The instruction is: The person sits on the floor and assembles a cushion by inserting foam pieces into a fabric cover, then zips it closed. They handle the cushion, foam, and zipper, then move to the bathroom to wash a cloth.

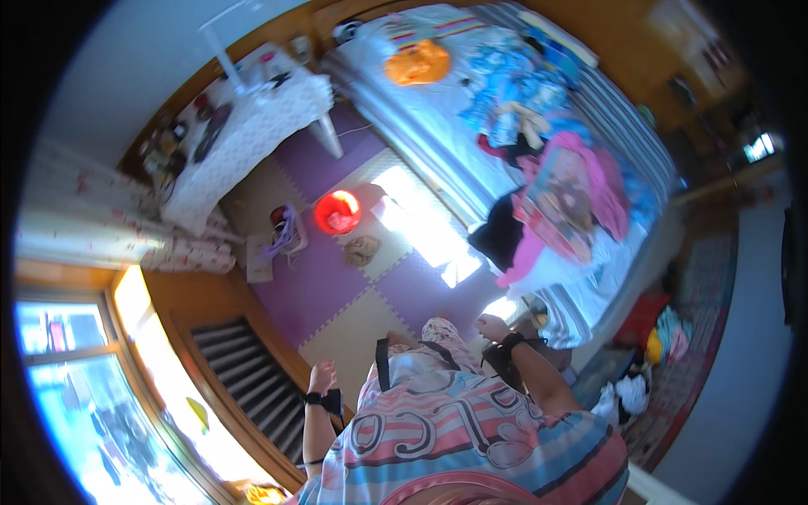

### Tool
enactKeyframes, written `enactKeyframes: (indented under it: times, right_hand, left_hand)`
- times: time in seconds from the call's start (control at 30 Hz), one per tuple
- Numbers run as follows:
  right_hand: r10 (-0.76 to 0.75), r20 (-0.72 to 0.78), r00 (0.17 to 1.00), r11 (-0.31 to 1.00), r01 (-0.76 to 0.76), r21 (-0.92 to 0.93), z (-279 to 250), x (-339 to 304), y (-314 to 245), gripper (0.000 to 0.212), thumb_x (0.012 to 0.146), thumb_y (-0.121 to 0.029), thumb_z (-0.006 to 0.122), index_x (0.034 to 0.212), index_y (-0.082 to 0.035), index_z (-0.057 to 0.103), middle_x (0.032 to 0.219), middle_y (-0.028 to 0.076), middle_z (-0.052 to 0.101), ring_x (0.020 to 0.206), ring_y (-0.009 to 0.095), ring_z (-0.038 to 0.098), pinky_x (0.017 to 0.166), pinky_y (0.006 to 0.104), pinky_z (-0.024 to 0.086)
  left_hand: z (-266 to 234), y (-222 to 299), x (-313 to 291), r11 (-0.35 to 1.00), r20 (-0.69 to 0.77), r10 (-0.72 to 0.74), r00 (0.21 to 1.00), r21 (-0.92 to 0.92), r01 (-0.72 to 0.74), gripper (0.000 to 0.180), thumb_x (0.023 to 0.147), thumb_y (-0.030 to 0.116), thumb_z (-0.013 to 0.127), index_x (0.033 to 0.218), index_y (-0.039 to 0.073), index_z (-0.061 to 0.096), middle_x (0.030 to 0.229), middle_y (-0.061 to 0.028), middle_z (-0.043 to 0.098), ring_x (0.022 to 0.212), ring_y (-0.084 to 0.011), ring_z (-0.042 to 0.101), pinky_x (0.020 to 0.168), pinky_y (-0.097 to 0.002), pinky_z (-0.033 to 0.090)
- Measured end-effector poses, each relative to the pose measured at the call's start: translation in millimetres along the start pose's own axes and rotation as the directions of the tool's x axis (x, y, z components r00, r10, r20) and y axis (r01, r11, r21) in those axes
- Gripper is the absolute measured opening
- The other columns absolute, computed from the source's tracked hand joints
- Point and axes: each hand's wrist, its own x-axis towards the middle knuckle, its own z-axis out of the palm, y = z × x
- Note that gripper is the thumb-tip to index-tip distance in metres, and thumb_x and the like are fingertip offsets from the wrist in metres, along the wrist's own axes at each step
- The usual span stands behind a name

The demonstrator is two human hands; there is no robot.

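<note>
My left hand [322, 377] hangs beside my body, fingers loosely bent and a little apart, with nothing in it. It is nearest to a dark slatted panel [252, 379] in a wooden frame. On the other side, my right hand [493, 328] is curled closed, and I see nothing held in it. That hand is close to the near corner of the bed [467, 160]. Black bands circle both wrists. On the floor ahead stands a red bucket [326, 206] with something pinkish inside. Beside it lies a small brown crumpled item [361, 251].
Purple and pale foam mats [303, 286] cover the floor. A purple-and-white object [289, 231] sits left of the bucket, near a table with a white cloth [252, 143]. Pink clothing [581, 181], blue bedding [513, 88] and an orange item [418, 63] lie on the bed.
</note>
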Motion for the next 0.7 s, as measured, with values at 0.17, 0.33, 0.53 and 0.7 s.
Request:
enactKeyframes:
  times: [0.17, 0.33, 0.53, 0.7]
  right_hand:
    - [-0.203, 0.092, 0.975, 0.951, 0.219, -0.218, -29.2, 75.7, -62.0, 0.032, 0.086, -0.034, 0.055, 0.090, -0.004, 0.065, 0.083, 0.018, 0.067, 0.084, 0.036, 0.065, 0.075, 0.0425, 0.051]
    - [-0.278, 0.327, 0.903, 0.823, 0.400, -0.403, -22.3, 164.2, -110.6, 0.030, 0.087, -0.033, 0.052, 0.085, -0.007, 0.067, 0.080, 0.018, 0.065, 0.082, 0.039, 0.063, 0.074, 0.0460, 0.049]
    - [-0.110, 0.457, 0.883, 0.615, 0.422, -0.666, 38.4, 267.4, -148.4, 0.024, 0.085, -0.030, 0.058, 0.103, -0.017, 0.065, 0.113, 0.014, 0.054, 0.101, 0.035, 0.058, 0.086, 0.0442, 0.048]
    - [-0.184, 0.456, 0.871, 0.478, 0.485, -0.733, 132.4, 379.5, -151.2, 0.037, 0.081, -0.028, 0.063, 0.118, -0.025, 0.060, 0.140, 0.013, 0.033, 0.116, 0.037, 0.051, 0.096, 0.0451, 0.045]
  left_hand:
    - [31.7, -12.9, 24.6, 0.965, 0.003, 0.143, 0.990, 0.220, -0.141, 0.027, 0.090, 0.025, 0.054, 0.105, 0.005, 0.063, 0.111, -0.0125, 0.063, 0.105, -0.0277, 0.060, 0.085, -0.0396, 0.050]
    - [106.2, -49.7, 31.0, 0.796, 0.036, 0.087, 0.996, 0.598, -0.091, 0.036, 0.094, 0.034, 0.046, 0.122, 0.012, 0.057, 0.127, -0.0249, 0.051, 0.116, -0.0370, 0.053, 0.089, -0.0397, 0.049]
    - [213.8, -67.1, 29.9, 0.568, 0.198, -0.164, 0.966, 0.820, -0.072, 0.068, 0.087, 0.062, 0.047, 0.143, 0.026, 0.034, 0.148, -0.0291, 0.022, 0.128, -0.0543, 0.032, 0.102, -0.0565, 0.036]
    - [264.7, -40.7, 8.9, 0.821, -0.175, -0.366, 0.914, 0.403, 0.405, 0.085, 0.081, 0.055, 0.059, 0.149, 0.021, 0.019, 0.148, -0.0316, 0.019, 0.131, -0.0508, 0.031, 0.102, -0.0528, 0.038]
